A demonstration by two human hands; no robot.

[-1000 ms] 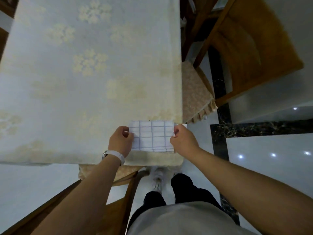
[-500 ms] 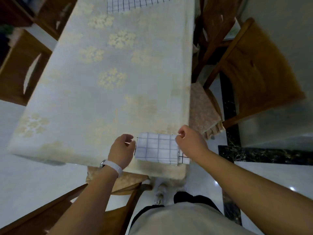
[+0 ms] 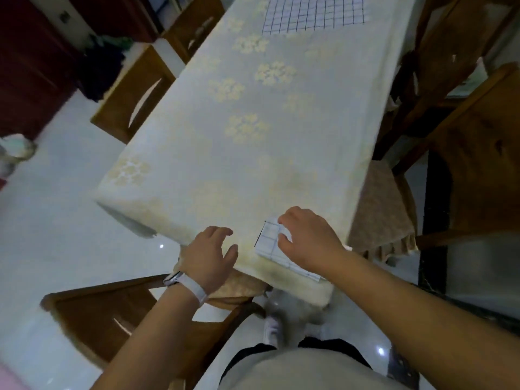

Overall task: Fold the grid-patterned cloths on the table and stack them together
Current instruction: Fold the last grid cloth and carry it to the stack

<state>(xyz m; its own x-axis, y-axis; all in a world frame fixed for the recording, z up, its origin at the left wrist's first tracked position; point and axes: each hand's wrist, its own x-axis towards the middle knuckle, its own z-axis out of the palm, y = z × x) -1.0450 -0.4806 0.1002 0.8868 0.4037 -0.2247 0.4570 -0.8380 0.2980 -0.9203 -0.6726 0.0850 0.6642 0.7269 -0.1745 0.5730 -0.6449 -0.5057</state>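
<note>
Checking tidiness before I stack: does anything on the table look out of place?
Nothing spilled or damaged. The folded cloth under the right hand sits at the near edge of the table, one corner about at the brink. Another grid cloth lies unfolded at the far end.

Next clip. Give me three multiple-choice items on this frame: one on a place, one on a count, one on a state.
1. Where on the table does the folded cloth lie?
A. at the far end
B. by the near right corner
C. by the near left corner

2. How many grid-patterned cloths show?
A. one
B. two
C. three

3. What is the left hand doing?
A. holding nothing, fingers relaxed
B. gripping a cloth
C. gripping a chair back

Answers:
1. B: it sits at the near edge, partly under the right hand.
2. B: there is the folded one, plus the spread cloth at the far end.
3. A: its fingers are loose and clear of the folded cloth.
</note>
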